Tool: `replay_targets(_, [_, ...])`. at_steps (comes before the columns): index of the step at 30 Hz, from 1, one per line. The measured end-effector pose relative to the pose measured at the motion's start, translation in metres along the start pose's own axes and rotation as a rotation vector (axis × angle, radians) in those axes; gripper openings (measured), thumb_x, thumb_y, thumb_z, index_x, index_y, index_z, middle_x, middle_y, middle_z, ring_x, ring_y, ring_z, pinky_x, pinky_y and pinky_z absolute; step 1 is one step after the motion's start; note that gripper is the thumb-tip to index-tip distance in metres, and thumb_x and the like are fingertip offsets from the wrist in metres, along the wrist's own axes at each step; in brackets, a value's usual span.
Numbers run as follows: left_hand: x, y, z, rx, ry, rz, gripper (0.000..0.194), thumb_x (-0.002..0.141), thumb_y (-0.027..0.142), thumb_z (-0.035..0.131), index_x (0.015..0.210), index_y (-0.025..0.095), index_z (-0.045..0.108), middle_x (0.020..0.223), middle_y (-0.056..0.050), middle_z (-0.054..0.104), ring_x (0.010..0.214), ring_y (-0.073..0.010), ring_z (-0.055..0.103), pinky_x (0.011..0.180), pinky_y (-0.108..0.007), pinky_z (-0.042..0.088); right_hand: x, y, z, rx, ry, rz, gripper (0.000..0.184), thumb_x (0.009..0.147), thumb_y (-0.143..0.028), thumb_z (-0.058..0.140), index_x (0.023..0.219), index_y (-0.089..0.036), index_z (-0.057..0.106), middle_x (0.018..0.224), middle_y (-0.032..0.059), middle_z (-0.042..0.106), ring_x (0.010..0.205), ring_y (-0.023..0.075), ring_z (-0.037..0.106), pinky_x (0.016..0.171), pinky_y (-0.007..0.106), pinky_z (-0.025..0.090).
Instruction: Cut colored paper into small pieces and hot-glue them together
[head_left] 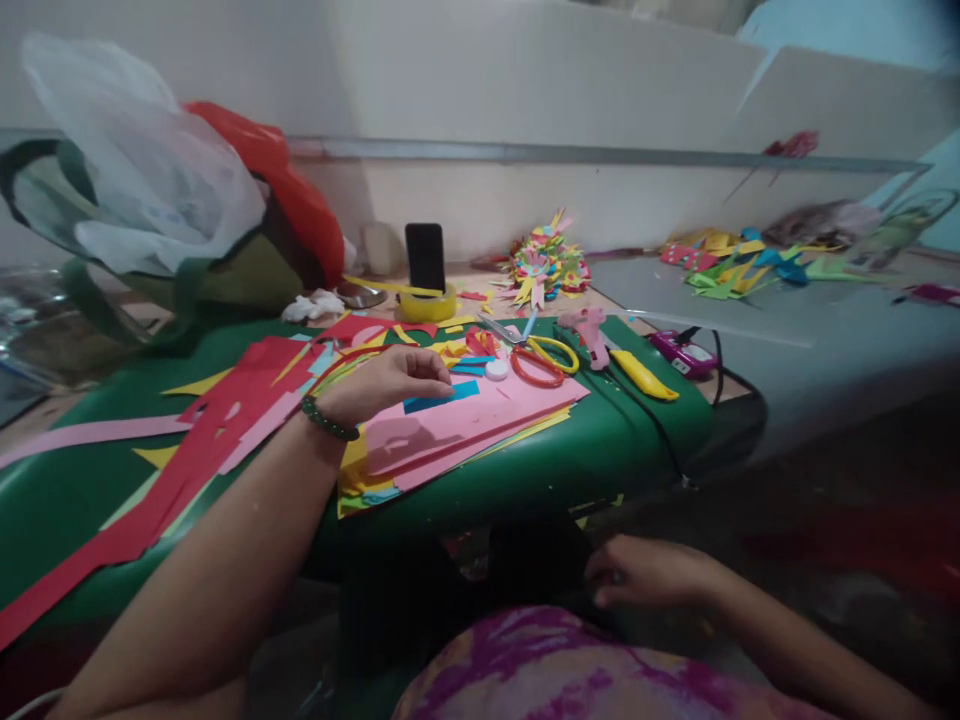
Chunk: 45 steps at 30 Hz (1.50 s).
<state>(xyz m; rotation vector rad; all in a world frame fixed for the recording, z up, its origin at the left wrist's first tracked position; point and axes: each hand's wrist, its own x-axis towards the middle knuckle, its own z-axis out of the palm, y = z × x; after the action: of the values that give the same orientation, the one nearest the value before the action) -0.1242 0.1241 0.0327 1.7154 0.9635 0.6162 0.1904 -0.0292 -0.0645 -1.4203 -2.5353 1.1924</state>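
Note:
My left hand [409, 380], with a dark beaded bracelet at the wrist, is over a stack of pink paper [450, 440]. Its thumb and fingers are pinched together at a blue paper strip [461, 391]. Beside it lie a white round cap [496, 370], more blue strips and curled red and yellow pieces. Scissors [536, 362] with red and yellow handles rest on the paper's far right. Below the table edge, by my lap, my right hand [645, 572] has curled fingers; whatever they hold, if anything, is hidden.
A pink glue gun [589, 335] and a yellow cutter [643, 375] lie right of the paper. A purple device [682, 354] has a black cable. A phone [425, 258] stands in a yellow tape roll [427, 305]. Red paper [202, 450] covers the left. Bags [172, 200] stand behind.

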Motion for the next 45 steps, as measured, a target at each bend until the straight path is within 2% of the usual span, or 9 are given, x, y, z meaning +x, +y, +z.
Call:
replay_targets(8, [0.008,-0.018,-0.002,-0.037,-0.03,-0.057,0.03,0.062,0.036,0.081,0.072,0.014,0.063,0.062,0.003,0.057,0.055,-0.0078,0.047,0.05,-0.02,0.036,0.051,-0.038,-0.06,-0.028,0.719,-0.282,0.043,0.1,-0.044,0.038,0.105,-0.015,0.07,0.109,0.0155,0.07,0.107,0.0258,0.061,0.098,0.043,0.046])
replay_targets(11, [0.008,-0.022,-0.002,-0.036,-0.071,-0.113,0.032,0.064,0.039,0.079,0.07,0.015,0.059,0.062,0.003,0.056,0.054,-0.0087,0.049,0.048,-0.02,0.035,0.079,-0.049,-0.061,-0.049,0.568,-0.301,0.06,0.093,-0.057,0.048,0.124,-0.007,0.061,0.135,0.0258,0.055,0.129,0.0348,0.048,0.108,0.054,0.036])
replay_targets(16, [0.01,-0.021,-0.004,-0.01,-0.079,-0.15,0.032,0.063,0.037,0.08,0.073,0.014,0.061,0.064,0.002,0.056,0.055,-0.0077,0.047,0.047,-0.019,0.034,0.058,-0.054,-0.063,0.296,-0.114,-0.746,0.064,0.086,-0.072,0.047,0.097,-0.015,0.074,0.074,0.0048,0.075,0.068,0.0152,0.071,0.067,0.022,0.055])
replay_targets(20, [0.01,-0.021,-0.005,-0.017,-0.093,-0.172,0.032,0.064,0.038,0.08,0.074,0.014,0.06,0.063,0.002,0.056,0.054,-0.0078,0.047,0.045,-0.019,0.032,0.08,-0.051,-0.072,0.02,0.636,-0.402,0.031,0.097,-0.036,0.052,0.105,-0.013,0.071,0.112,0.014,0.07,0.11,0.023,0.063,0.097,0.034,0.047])
replay_targets(27, [0.011,-0.024,-0.006,-0.015,-0.101,-0.161,0.031,0.065,0.038,0.079,0.074,0.015,0.06,0.064,0.003,0.053,0.052,-0.0071,0.044,0.043,-0.019,0.031,0.134,-0.065,-0.075,-0.299,0.621,0.099,0.022,0.092,-0.023,0.059,0.108,-0.012,0.068,0.11,0.0173,0.066,0.105,0.0286,0.062,0.086,0.037,0.05])
replay_targets(30, [0.012,-0.027,-0.006,-0.038,-0.095,-0.155,0.031,0.064,0.038,0.079,0.073,0.015,0.061,0.064,0.002,0.054,0.053,-0.0081,0.046,0.043,-0.019,0.031,0.115,-0.076,-0.077,-0.222,0.43,-0.098,0.022,0.094,-0.012,0.05,0.095,-0.016,0.072,0.099,0.0105,0.072,0.094,0.0216,0.066,0.081,0.029,0.05])
replay_targets(35, [0.015,-0.029,-0.007,-0.031,-0.084,-0.143,0.03,0.062,0.036,0.081,0.072,0.014,0.062,0.063,0.002,0.054,0.054,-0.0074,0.043,0.045,-0.019,0.03,0.06,-0.087,-0.08,-0.085,-0.42,-0.732,0.012,0.081,-0.015,0.072,0.091,-0.021,0.076,0.088,-0.0016,0.077,0.082,0.0101,0.071,0.074,0.011,0.05])
replay_targets(41, [0.014,-0.028,-0.006,-0.043,-0.058,-0.122,0.033,0.06,0.038,0.082,0.07,0.014,0.061,0.064,0.003,0.054,0.057,-0.0079,0.042,0.048,-0.02,0.029,0.107,-0.063,-0.102,-0.314,0.429,-0.12,0.037,0.09,-0.003,0.045,0.116,-0.013,0.069,0.116,0.0137,0.071,0.106,0.0209,0.066,0.09,0.028,0.048])
replay_targets(45, [0.013,-0.025,-0.005,-0.039,-0.075,-0.143,0.035,0.059,0.04,0.082,0.07,0.014,0.062,0.064,0.003,0.055,0.058,-0.0081,0.043,0.049,-0.021,0.03,0.146,-0.054,-0.103,-0.406,0.466,-0.028,0.025,0.092,-0.009,0.05,0.101,-0.011,0.073,0.106,0.0167,0.072,0.101,0.0249,0.065,0.084,0.029,0.046])
